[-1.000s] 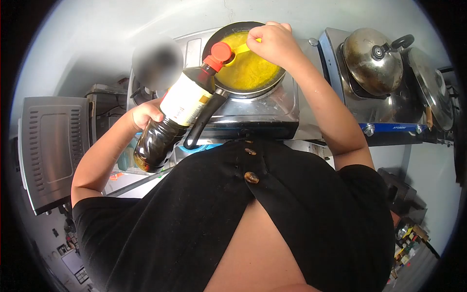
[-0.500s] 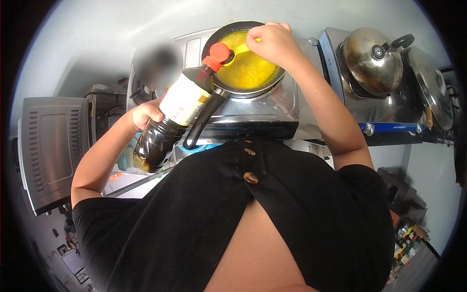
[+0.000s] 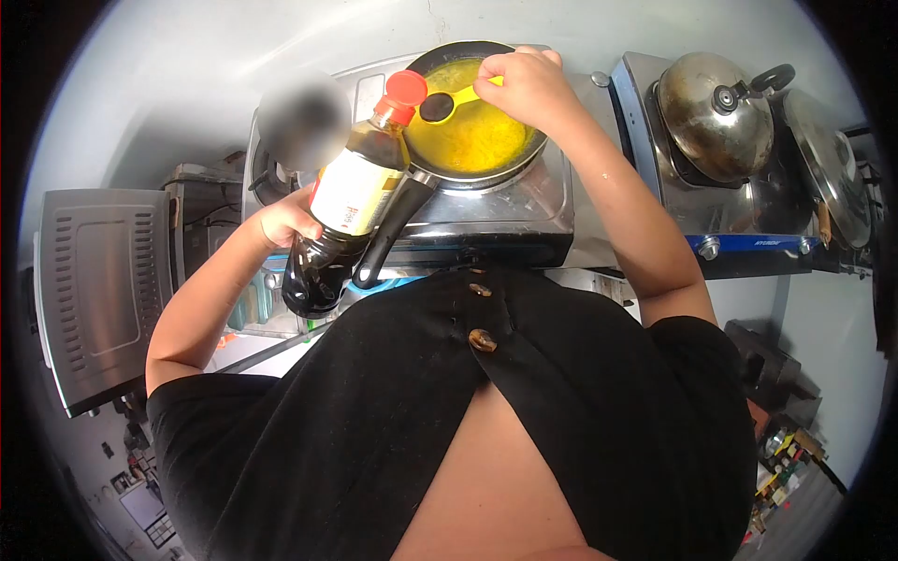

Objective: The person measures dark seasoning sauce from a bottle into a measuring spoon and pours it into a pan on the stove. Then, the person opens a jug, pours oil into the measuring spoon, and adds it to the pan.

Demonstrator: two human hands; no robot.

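My left hand (image 3: 292,219) is wrapped round a bottle of dark sauce (image 3: 354,194) with a white label and a flipped-up red cap. The bottle leans, its mouth just left of the spoon. Between the fingers of my right hand (image 3: 526,82) is the handle of a yellow measuring spoon (image 3: 465,94). Dark liquid fills the spoon's bowl, which is held over a black frying pan (image 3: 535,154). Yellow food (image 3: 479,140) in liquid covers the pan's bottom. The pan's black handle (image 3: 398,229) points toward me, beside the bottle.
A steel stove (image 3: 533,220) carries the pan. On the right, a metal kettle (image 3: 716,117) stands on a second stove, with a large lid (image 3: 828,168) leaning beyond it. A blurred round patch covers something at the left burner. A grey vented appliance (image 3: 103,290) stands far left.
The bottle has swung more upright, and its mouth has drawn back left from the spoon. Dark liquid now shows clearly in the spoon. My right hand has hardly moved.
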